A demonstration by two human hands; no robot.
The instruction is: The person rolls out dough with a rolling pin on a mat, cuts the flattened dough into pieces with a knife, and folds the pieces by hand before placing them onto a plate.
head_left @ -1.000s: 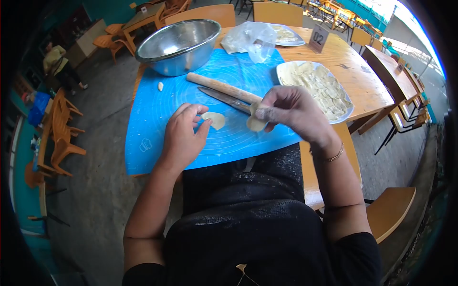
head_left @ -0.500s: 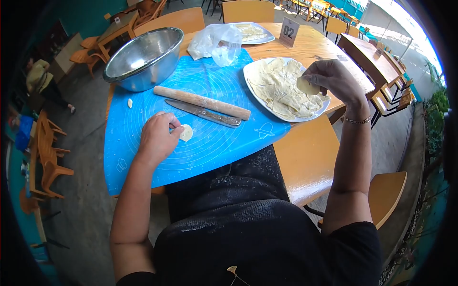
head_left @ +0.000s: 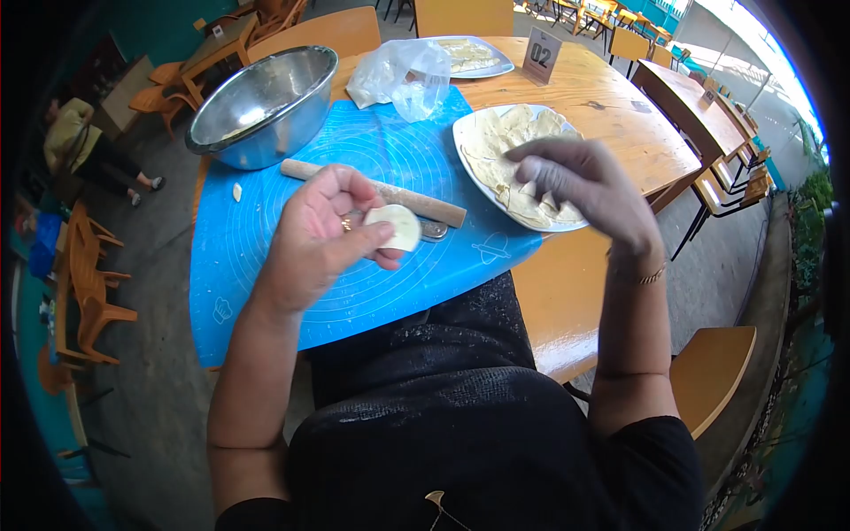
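Observation:
A small round piece of pale dough (head_left: 400, 227) is pinched between the thumb and fingers of my left hand (head_left: 329, 232), raised above the blue mat (head_left: 354, 296). My right hand (head_left: 589, 190) hovers over the right side of the white plate (head_left: 460, 142), its fingers apart and nothing visible in them. Flattened pale dough pieces (head_left: 500, 146) cover that plate in an overlapping layer. Behind my left hand, the wooden rolling pin (head_left: 425, 203) lies across the mat. The knife (head_left: 434, 230) is mostly hidden by my left hand and the dough, with its handle end showing.
A metal bowl (head_left: 266, 111) stands at the back left, beside a clear plastic bag (head_left: 403, 75). Farther back are a second plate (head_left: 469, 62) and a number sign (head_left: 540, 55). A dough scrap (head_left: 236, 192) lies on the mat. Another person (head_left: 84, 146) stands far left.
My left hand has lifted the dough round off the mat. The round that my right hand held is no longer in its fingers, which have opened and moved slightly left and lower.

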